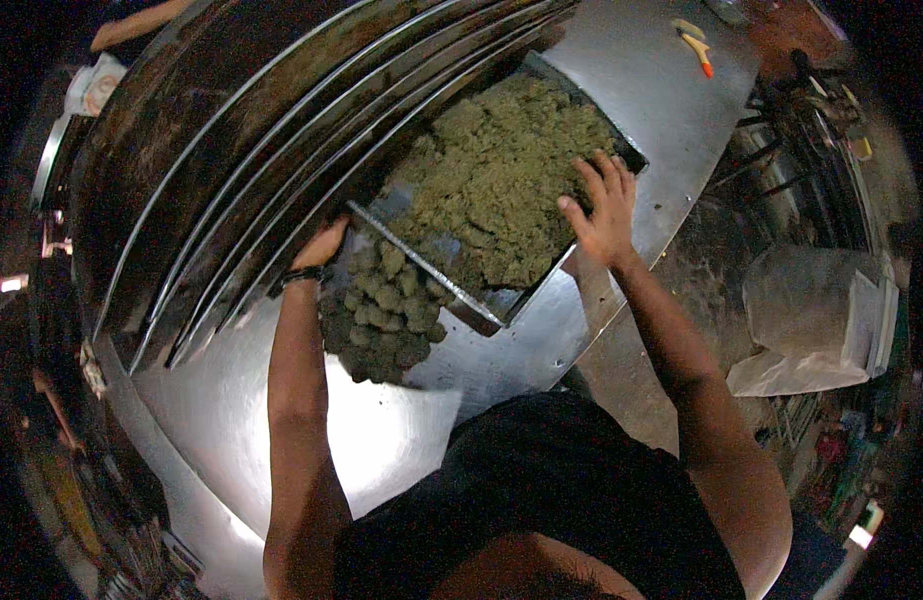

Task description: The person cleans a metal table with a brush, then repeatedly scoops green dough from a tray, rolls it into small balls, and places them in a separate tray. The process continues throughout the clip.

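Note:
A metal tray (pixel 425 264) lies at a slant on the steel worktop, holding a heap of greenish-brown crumbly mixture (pixel 506 172). My right hand (pixel 605 206) is over the tray's right side, fingers spread at the edge of the mixture. Beyond the tray's near-left rim, a cluster of rounded balls (pixel 390 311) of similar colour sits on the worktop. My left hand (pixel 325 244), with a dark band at the wrist, is beside these balls and the stacked curved rims. Its fingertips are hidden, so its grip cannot be made out.
Several large dark trays or pans with shiny rims (pixel 281 124) overlap at the upper left. A yellow-handled tool with an orange tip (pixel 698 52) lies on the steel worktop (pixel 656 97) at the back. Right of the worktop's edge stands a pale sack or wrapped bundle (pixel 806 315).

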`<state>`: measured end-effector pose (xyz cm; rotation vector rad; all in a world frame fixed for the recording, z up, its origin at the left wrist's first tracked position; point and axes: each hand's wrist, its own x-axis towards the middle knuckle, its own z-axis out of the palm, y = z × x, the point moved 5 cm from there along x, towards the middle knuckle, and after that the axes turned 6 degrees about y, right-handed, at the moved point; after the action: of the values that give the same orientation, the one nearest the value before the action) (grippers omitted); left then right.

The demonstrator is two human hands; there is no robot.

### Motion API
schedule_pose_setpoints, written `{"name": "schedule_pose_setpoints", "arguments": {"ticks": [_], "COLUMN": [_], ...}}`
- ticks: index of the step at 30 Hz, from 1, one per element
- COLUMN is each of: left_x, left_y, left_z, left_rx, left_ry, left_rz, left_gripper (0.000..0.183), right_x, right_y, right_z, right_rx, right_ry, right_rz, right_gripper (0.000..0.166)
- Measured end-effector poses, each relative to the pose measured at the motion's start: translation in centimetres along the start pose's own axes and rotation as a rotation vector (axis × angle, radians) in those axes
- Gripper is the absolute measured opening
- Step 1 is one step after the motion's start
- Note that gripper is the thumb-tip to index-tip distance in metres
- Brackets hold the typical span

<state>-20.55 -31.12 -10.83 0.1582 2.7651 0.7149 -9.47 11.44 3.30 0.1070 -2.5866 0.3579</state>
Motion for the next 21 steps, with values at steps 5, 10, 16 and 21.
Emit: {"name": "schedule_pose_setpoints", "arguments": {"ticks": [5,10,16,21], "left_x": [-5.4,-9.8,-13.0,-15.6], "left_y": [6.3,8.8,9.0,12.0], "left_z": [-2.8,-4.2,-3.7,-5.1], "left_rx": [-0.107,-0.283,0.008,-0.099], "left_ry": [0.100,0.183,0.421,0.717], "left_rz": [0.029,0.311,0.198,0.228], "left_gripper": [0.052,0.044,0.046,0.041], "right_x": [-0.1,0.1,5.7,12.6], "right_y": [-0.5,-0.5,-2.8,-6.2], "right_z": [0.1,0.1,1.2,7.7], "right_rx": [0.016,0.012,0.342,0.294], "right_ry": [0.018,0.016,-0.039,-0.127], "right_rz": [-0.014,-0.071,-0.229,-0.298], "right_gripper": [0.056,0.057,0.046,0.067]}}
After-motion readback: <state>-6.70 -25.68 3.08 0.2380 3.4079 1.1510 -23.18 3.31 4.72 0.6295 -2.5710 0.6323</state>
